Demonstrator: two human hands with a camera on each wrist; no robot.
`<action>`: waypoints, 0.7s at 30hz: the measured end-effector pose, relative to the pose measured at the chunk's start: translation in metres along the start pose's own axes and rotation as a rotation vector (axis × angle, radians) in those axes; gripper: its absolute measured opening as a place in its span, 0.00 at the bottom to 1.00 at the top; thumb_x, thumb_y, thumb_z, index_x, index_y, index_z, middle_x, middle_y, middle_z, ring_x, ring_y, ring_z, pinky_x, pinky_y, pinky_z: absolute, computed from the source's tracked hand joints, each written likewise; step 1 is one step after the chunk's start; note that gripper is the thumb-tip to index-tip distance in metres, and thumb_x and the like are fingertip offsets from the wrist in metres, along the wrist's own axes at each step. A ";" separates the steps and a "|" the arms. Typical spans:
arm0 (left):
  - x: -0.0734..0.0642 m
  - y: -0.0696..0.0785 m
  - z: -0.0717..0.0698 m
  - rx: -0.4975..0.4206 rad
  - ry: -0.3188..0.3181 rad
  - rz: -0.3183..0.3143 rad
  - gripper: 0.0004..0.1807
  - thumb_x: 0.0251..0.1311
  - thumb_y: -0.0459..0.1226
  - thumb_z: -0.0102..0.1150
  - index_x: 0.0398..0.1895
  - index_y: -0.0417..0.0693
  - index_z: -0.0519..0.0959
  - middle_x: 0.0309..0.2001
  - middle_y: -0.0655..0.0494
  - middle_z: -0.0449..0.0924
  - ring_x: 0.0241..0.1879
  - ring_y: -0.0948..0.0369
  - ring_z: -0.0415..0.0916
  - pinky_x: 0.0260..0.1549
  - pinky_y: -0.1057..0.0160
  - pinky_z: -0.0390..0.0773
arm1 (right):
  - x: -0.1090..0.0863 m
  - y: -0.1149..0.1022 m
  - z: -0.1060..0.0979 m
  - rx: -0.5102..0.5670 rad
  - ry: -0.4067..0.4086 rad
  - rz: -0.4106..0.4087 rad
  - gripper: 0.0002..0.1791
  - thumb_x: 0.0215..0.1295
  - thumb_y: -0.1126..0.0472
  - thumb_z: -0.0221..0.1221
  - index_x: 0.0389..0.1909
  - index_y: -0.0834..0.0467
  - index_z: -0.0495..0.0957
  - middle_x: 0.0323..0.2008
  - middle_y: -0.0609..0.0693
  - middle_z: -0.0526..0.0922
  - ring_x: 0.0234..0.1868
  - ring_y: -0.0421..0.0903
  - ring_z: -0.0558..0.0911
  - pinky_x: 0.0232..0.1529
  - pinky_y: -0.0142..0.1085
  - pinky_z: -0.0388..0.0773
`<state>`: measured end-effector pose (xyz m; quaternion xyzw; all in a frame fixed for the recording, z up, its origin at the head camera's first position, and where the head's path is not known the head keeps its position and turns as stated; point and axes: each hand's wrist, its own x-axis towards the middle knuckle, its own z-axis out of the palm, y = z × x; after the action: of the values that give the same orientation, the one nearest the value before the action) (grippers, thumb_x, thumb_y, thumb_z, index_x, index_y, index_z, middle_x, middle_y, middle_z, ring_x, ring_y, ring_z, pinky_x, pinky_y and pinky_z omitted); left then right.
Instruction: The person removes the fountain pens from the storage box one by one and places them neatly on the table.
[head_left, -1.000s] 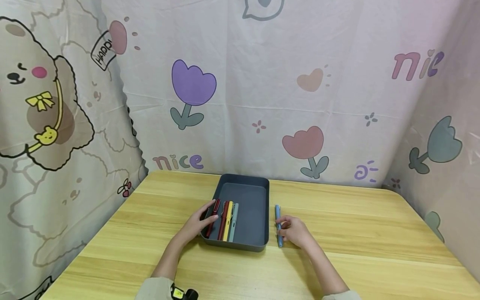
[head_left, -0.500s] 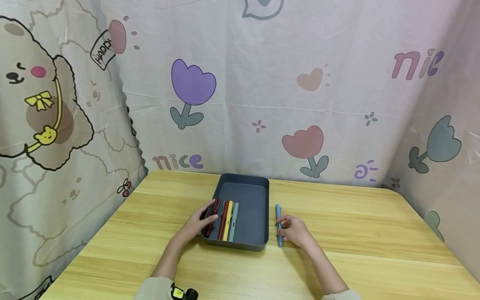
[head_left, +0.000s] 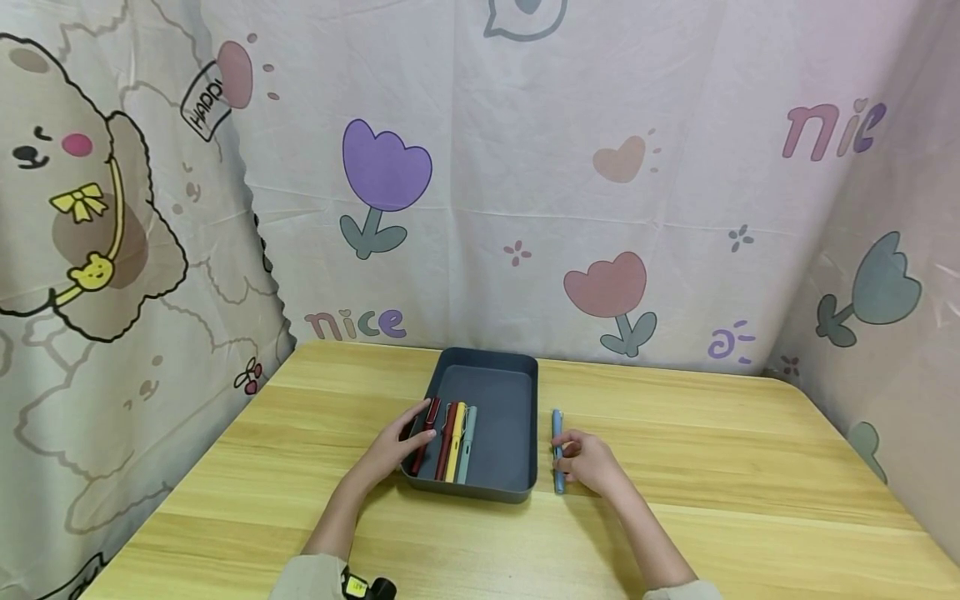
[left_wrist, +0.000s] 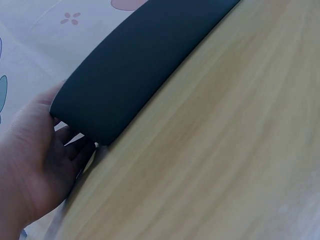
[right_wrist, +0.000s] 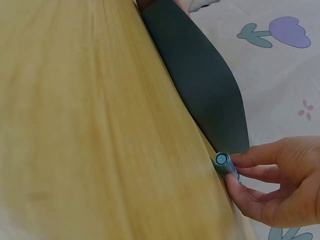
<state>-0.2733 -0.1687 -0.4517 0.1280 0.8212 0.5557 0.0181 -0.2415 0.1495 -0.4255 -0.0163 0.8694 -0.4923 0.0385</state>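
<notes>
A dark grey rectangular tray (head_left: 510, 425) lies on the wooden table. In the head view my left hand (head_left: 392, 450) grips its left wall, thumb reaching over the rim and the other fingers outside. Along that side of the tray lie a dark red pen (head_left: 422, 448), partly covered by the thumb, another dark red pen (head_left: 447, 446), a yellow pen (head_left: 455, 450) and a grey-green pen (head_left: 467, 446). To the right of the tray, my right hand (head_left: 590, 462) pinches a blue pen (head_left: 557, 423) between thumb and fingers. The right wrist view shows the end of this blue pen (right_wrist: 222, 161) close to the tabletop.
The tray's outer wall (right_wrist: 200, 75) runs close beside the blue pen in the right wrist view. Behind the wooden table (head_left: 675, 442) hangs a printed cloth (head_left: 480, 183) with flowers and letters, which also covers the left and right sides.
</notes>
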 end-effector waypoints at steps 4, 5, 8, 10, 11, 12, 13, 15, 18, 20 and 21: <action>0.000 0.000 0.000 -0.006 -0.003 0.001 0.33 0.60 0.42 0.57 0.69 0.50 0.60 0.68 0.43 0.52 0.66 0.45 0.46 0.59 0.41 0.49 | -0.001 -0.001 0.000 -0.003 -0.001 0.003 0.13 0.53 0.75 0.60 0.41 0.66 0.77 0.28 0.53 0.73 0.23 0.43 0.76 0.26 0.36 0.78; -0.001 0.000 0.000 -0.007 -0.003 0.000 0.33 0.60 0.42 0.57 0.69 0.50 0.60 0.68 0.43 0.52 0.66 0.45 0.46 0.59 0.41 0.49 | -0.001 -0.001 0.000 -0.004 -0.002 0.003 0.13 0.53 0.75 0.60 0.41 0.66 0.77 0.28 0.53 0.73 0.23 0.43 0.76 0.26 0.36 0.78; -0.001 0.001 0.000 -0.007 -0.002 -0.002 0.34 0.60 0.43 0.58 0.69 0.50 0.59 0.68 0.43 0.52 0.66 0.45 0.46 0.59 0.41 0.50 | -0.001 -0.002 -0.001 -0.006 -0.003 0.002 0.13 0.53 0.74 0.60 0.41 0.65 0.77 0.28 0.53 0.73 0.23 0.43 0.76 0.26 0.36 0.78; 0.000 0.001 0.000 -0.005 0.001 -0.005 0.35 0.59 0.44 0.58 0.69 0.50 0.59 0.68 0.43 0.52 0.66 0.45 0.47 0.59 0.42 0.51 | -0.002 -0.002 -0.001 -0.003 -0.003 0.003 0.13 0.53 0.74 0.61 0.41 0.66 0.77 0.28 0.53 0.73 0.23 0.43 0.76 0.26 0.36 0.78; 0.000 0.001 0.000 -0.003 0.002 -0.006 0.35 0.59 0.44 0.58 0.69 0.50 0.59 0.68 0.43 0.52 0.66 0.44 0.47 0.59 0.41 0.51 | -0.002 -0.003 -0.002 -0.003 -0.003 0.004 0.13 0.53 0.74 0.61 0.41 0.66 0.77 0.28 0.53 0.73 0.23 0.43 0.76 0.26 0.36 0.78; 0.000 0.001 0.000 0.000 0.003 -0.007 0.35 0.59 0.44 0.58 0.69 0.51 0.59 0.68 0.43 0.52 0.66 0.44 0.47 0.59 0.41 0.51 | -0.002 -0.002 -0.002 -0.002 -0.002 0.003 0.13 0.53 0.74 0.60 0.41 0.66 0.77 0.28 0.53 0.74 0.22 0.43 0.76 0.26 0.36 0.77; 0.000 0.001 0.000 0.002 0.005 -0.009 0.35 0.59 0.44 0.58 0.69 0.51 0.59 0.68 0.43 0.52 0.66 0.44 0.47 0.59 0.42 0.52 | -0.002 -0.002 -0.003 -0.002 -0.001 0.002 0.13 0.53 0.74 0.60 0.41 0.66 0.77 0.28 0.52 0.74 0.22 0.43 0.76 0.26 0.36 0.77; 0.000 0.001 0.000 0.005 0.007 -0.010 0.34 0.60 0.43 0.58 0.69 0.50 0.59 0.68 0.43 0.52 0.66 0.44 0.47 0.58 0.41 0.52 | -0.002 -0.002 -0.005 -0.001 0.003 -0.003 0.13 0.54 0.74 0.60 0.42 0.65 0.77 0.29 0.52 0.75 0.21 0.44 0.76 0.25 0.36 0.77; 0.000 0.001 0.000 0.006 0.008 -0.017 0.34 0.60 0.42 0.58 0.69 0.51 0.59 0.68 0.43 0.52 0.66 0.44 0.47 0.58 0.41 0.52 | -0.002 -0.002 -0.009 0.004 0.007 -0.016 0.13 0.55 0.74 0.59 0.42 0.66 0.77 0.30 0.53 0.76 0.21 0.44 0.77 0.25 0.36 0.77; 0.000 0.001 0.000 0.001 0.006 -0.024 0.34 0.60 0.42 0.58 0.69 0.51 0.59 0.68 0.42 0.52 0.66 0.44 0.47 0.58 0.42 0.52 | -0.002 -0.003 -0.012 0.007 0.009 -0.022 0.13 0.55 0.73 0.59 0.43 0.67 0.77 0.31 0.54 0.76 0.22 0.46 0.77 0.25 0.37 0.77; 0.000 0.000 0.000 -0.006 0.006 -0.027 0.34 0.60 0.42 0.58 0.69 0.50 0.59 0.68 0.42 0.52 0.66 0.44 0.47 0.58 0.42 0.52 | -0.003 -0.004 -0.014 0.010 0.011 -0.024 0.13 0.55 0.73 0.59 0.44 0.67 0.76 0.32 0.55 0.76 0.22 0.46 0.78 0.26 0.37 0.77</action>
<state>-0.2737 -0.1688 -0.4514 0.1152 0.8212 0.5583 0.0238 -0.2400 0.1597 -0.4148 -0.0239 0.8668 -0.4974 0.0278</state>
